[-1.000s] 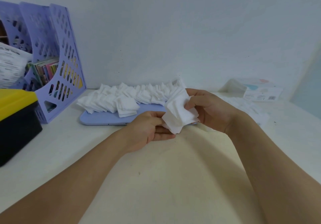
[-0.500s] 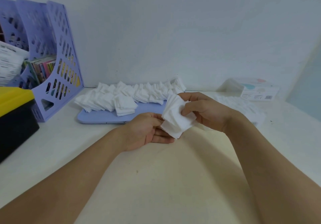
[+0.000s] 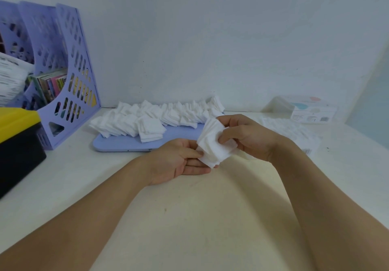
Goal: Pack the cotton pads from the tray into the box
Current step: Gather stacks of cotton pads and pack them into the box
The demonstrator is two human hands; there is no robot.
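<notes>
A stack of cotton pads (image 3: 212,144) is pinched by the right hand (image 3: 246,137) and supported underneath by the left hand (image 3: 179,161), at five o'clock from the lavender tray (image 3: 126,144).

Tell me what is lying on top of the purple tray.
Rows of white cotton pads lie overlapping along the back of the purple tray, its front strip bare. The right hand and its held stack of pads cover the tray's right end.
</notes>
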